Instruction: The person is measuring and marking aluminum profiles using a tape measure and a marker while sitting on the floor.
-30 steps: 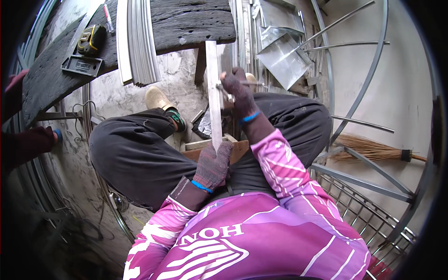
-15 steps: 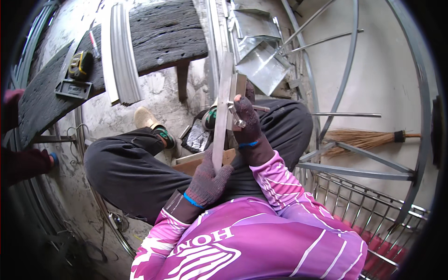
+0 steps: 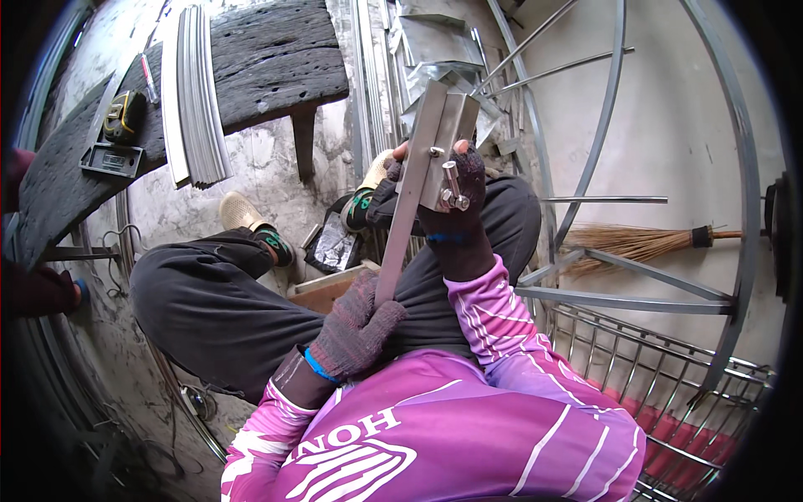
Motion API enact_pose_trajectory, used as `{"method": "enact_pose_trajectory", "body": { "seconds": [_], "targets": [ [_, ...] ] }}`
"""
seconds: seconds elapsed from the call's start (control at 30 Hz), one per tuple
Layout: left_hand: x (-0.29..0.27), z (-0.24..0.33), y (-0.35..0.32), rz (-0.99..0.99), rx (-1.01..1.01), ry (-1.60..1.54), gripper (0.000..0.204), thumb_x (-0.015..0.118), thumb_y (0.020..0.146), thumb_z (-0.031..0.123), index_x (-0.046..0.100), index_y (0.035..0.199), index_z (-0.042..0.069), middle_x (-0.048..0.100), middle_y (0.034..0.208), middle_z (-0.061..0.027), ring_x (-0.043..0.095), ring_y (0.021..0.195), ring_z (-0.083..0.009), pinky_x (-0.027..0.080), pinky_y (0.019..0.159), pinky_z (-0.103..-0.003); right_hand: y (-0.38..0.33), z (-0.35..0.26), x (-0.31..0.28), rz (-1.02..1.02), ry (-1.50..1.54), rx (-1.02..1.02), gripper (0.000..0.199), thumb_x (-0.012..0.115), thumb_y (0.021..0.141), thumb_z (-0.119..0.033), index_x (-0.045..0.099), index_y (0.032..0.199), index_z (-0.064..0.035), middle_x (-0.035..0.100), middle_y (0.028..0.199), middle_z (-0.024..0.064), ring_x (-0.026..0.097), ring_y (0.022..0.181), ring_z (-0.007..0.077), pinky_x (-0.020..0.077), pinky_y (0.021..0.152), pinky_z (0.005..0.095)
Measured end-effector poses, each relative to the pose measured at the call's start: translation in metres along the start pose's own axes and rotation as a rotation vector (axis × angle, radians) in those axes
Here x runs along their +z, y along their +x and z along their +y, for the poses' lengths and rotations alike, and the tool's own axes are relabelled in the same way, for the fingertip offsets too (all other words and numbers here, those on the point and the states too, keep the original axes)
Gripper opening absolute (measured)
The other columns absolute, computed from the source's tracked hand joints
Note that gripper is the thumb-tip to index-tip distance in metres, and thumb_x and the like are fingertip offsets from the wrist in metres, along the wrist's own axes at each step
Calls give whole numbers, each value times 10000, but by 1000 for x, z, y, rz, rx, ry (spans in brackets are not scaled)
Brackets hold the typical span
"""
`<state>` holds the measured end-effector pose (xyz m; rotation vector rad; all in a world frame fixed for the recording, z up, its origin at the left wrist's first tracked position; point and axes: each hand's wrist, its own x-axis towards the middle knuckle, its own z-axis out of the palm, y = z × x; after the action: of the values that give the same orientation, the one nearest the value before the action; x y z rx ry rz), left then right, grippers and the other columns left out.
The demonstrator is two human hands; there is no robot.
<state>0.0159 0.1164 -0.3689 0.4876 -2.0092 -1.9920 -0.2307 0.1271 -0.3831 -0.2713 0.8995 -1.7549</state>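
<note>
A flat grey metal bar (image 3: 407, 201) slants up from my lap, with a box-shaped metal piece (image 3: 454, 138) against the right of its upper part. Small bolts (image 3: 452, 188) stick out of that piece's face. My left hand (image 3: 357, 328), in a dark knitted glove, is closed round the bar's lower end. My right hand (image 3: 458, 226), gloved with bare fingertips, holds the box-shaped piece from behind and the right; its thumb presses the edge near the bolts. The right fingers are mostly hidden behind the metal, with a fingertip showing left of the bar.
A dark wooden bench (image 3: 276, 63) at upper left carries long metal strips (image 3: 196, 100), a tape measure (image 3: 124, 115), a square (image 3: 113, 159) and a pen. Bent sheet metal (image 3: 439, 42) lies ahead. To the right are a curved metal frame (image 3: 736, 167), broom (image 3: 640, 247) and wire basket (image 3: 661, 351).
The bar and box-shaped piece have tilted to the right and turned, showing more of the bolted face. My left hand keeps its hold low on the bar. The whole view has shifted slightly.
</note>
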Motion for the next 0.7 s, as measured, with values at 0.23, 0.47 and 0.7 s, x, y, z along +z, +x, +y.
{"method": "enact_pose_trajectory", "body": {
  "seconds": [0.23,0.47,0.7],
  "targets": [
    [11,31,10,28,-325,-450,381,624,883,139,478,1219,37,548,996,-132,538,887,-173,457,789,-342,7,40,-84,188,-569,-233,788,541,859,-577,455,1231,113,622,1018,180,656,874,219,549,782,340],
    [-17,11,20,-120,-316,-407,453,607,779,38,473,1212,22,534,1007,-101,512,946,-145,435,815,-296,-18,8,7,-43,-163,-84,770,588,840,-489,409,1282,116,588,1115,198,626,977,255,525,860,383],
    [-4,1,24,158,-226,-469,499,585,737,27,469,1223,24,545,927,-71,573,800,-153,496,685,-284,-24,44,-48,141,-514,-160,596,680,838,-43,419,1372,-2,524,1307,136,509,1227,250,419,999,340]
  ]
}}
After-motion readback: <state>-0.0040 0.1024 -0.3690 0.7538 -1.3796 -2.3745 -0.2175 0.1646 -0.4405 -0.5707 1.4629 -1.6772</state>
